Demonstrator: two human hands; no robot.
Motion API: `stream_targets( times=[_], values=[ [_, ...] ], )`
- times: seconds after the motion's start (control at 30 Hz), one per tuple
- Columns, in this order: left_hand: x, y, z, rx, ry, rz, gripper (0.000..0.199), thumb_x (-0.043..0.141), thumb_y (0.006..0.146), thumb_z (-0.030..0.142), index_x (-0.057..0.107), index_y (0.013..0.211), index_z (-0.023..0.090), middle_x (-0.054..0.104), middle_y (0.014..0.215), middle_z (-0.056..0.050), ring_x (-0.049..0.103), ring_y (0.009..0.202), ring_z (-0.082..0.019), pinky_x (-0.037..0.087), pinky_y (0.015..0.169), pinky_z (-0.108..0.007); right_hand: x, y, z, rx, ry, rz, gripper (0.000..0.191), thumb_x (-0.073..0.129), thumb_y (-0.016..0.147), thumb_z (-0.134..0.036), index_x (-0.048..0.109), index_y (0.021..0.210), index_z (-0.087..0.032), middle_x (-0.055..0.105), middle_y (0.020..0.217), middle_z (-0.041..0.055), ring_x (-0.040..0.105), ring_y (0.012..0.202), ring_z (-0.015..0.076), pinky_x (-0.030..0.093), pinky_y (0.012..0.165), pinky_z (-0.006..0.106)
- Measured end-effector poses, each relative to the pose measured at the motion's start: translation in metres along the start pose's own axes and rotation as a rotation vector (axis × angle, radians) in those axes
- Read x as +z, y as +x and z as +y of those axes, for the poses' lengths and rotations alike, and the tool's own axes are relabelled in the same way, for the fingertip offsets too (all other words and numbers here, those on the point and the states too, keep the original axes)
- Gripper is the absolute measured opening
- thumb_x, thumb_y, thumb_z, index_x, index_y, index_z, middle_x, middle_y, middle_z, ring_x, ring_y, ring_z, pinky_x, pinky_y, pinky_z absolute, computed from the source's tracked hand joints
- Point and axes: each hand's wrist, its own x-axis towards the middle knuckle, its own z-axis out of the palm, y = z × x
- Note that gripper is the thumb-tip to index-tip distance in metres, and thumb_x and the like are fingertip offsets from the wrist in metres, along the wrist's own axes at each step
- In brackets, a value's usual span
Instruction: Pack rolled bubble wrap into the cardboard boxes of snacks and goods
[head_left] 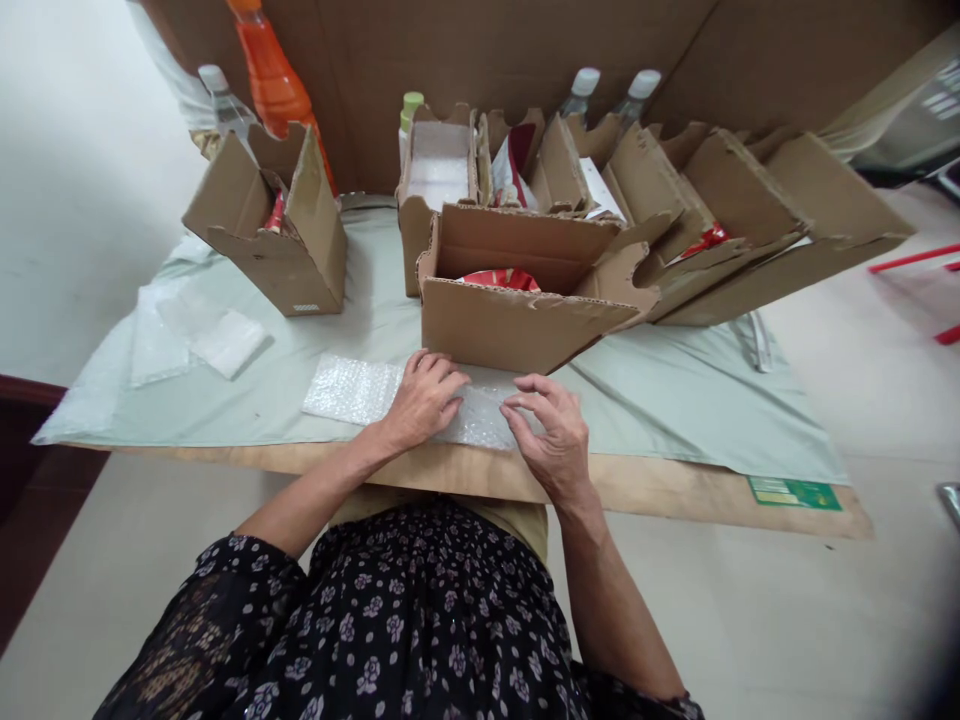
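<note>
A long strip of clear bubble wrap (352, 388) lies flat along the table's near side, in front of a cardboard box. My left hand (421, 402) rests palm down across its middle, fingers stretched out and pressing on it. At the strip's right end, my right hand (553, 430) is curled, with thumb and index fingertips brought together at the plastic. The wrap's edge between those fingertips is too fine to see clearly. Just beyond both hands stands the open cardboard box (517, 325), holding a red packet (499, 279).
Several open cardboard bins stand in a row behind, some with packets; a separate bin (274, 265) stands left. Loose bubble-wrap pieces (161, 335) lie on the left of the green cloth (697, 410). Bottles, including an orange one (274, 80), stand at the back. The wooden table edge (660, 485) runs close before me.
</note>
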Motion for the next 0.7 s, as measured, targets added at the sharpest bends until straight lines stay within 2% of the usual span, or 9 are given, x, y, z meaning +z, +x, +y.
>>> stream_targets(
  times=[0.1, 0.23, 0.37, 0.43, 0.5, 0.57, 0.7],
  values=[
    [0.003, 0.0, -0.003, 0.027, 0.031, 0.05, 0.015, 0.059, 0.095, 0.016, 0.073, 0.096, 0.021, 0.074, 0.104, -0.009, 0.065, 0.108, -0.028, 0.046, 0.109, -0.05, -0.001, -0.001, 0.002, -0.007, 0.0, -0.008, 0.01, 0.065, 0.098, -0.025, 0.075, 0.099, -0.026, 0.074, 0.115, 0.0058, 0.07, 0.102, 0.0221, 0.052, 0.091, 0.042],
    [0.003, 0.0, -0.006, 0.007, 0.018, 0.133, 0.019, 0.056, 0.097, 0.015, 0.073, 0.096, 0.022, 0.073, 0.096, -0.006, 0.064, 0.094, -0.024, 0.048, 0.102, -0.046, -0.002, -0.005, 0.003, 0.029, 0.001, 0.023, 0.011, 0.065, 0.097, -0.022, 0.075, 0.1, -0.026, 0.074, 0.117, 0.0061, 0.071, 0.103, 0.0225, 0.052, 0.093, 0.043],
    [-0.001, -0.003, -0.003, 0.008, -0.006, 0.216, 0.017, 0.056, 0.097, 0.014, 0.07, 0.09, 0.021, 0.072, 0.088, -0.004, 0.064, 0.09, -0.022, 0.048, 0.103, -0.045, -0.003, -0.013, 0.002, 0.045, -0.005, 0.039, 0.006, 0.066, 0.096, -0.021, 0.07, 0.093, -0.025, 0.074, 0.116, 0.0067, 0.071, 0.103, 0.0227, 0.052, 0.093, 0.042],
    [-0.005, -0.006, -0.001, 0.015, -0.019, 0.221, 0.016, 0.056, 0.096, 0.014, 0.067, 0.087, 0.021, 0.073, 0.088, -0.004, 0.065, 0.09, -0.021, 0.047, 0.103, -0.044, -0.004, -0.016, -0.001, 0.028, -0.002, 0.033, 0.007, 0.066, 0.095, -0.018, 0.066, 0.091, -0.024, 0.075, 0.113, 0.0065, 0.072, 0.104, 0.023, 0.051, 0.092, 0.041],
    [-0.01, -0.011, 0.0, 0.025, -0.025, 0.154, 0.014, 0.057, 0.095, 0.016, 0.066, 0.087, 0.021, 0.074, 0.091, -0.004, 0.067, 0.089, -0.021, 0.048, 0.102, -0.043, -0.009, -0.017, -0.005, 0.012, 0.03, 0.014, 0.009, 0.066, 0.095, -0.016, 0.064, 0.092, -0.024, 0.076, 0.108, 0.0049, 0.072, 0.103, 0.0223, 0.052, 0.09, 0.039],
    [-0.017, -0.017, -0.005, 0.039, -0.007, 0.028, 0.009, 0.06, 0.093, 0.019, 0.068, 0.091, 0.021, 0.076, 0.093, -0.005, 0.069, 0.089, -0.022, 0.048, 0.099, -0.043, -0.017, -0.016, -0.009, 0.019, 0.075, 0.005, 0.01, 0.066, 0.095, -0.016, 0.063, 0.093, -0.025, 0.078, 0.102, 0.0025, 0.073, 0.099, 0.021, 0.052, 0.09, 0.038],
    [-0.039, -0.032, -0.034, 0.0, 0.097, -0.24, 0.01, 0.063, 0.087, 0.024, 0.071, 0.093, 0.022, 0.077, 0.088, -0.007, 0.071, 0.085, -0.025, 0.05, 0.092, -0.045, -0.039, -0.01, -0.009, 0.132, 0.106, 0.076, 0.005, 0.067, 0.096, -0.021, 0.064, 0.094, -0.026, 0.079, 0.098, 0.0022, 0.075, 0.096, 0.0214, 0.055, 0.094, 0.041]
  ],
)
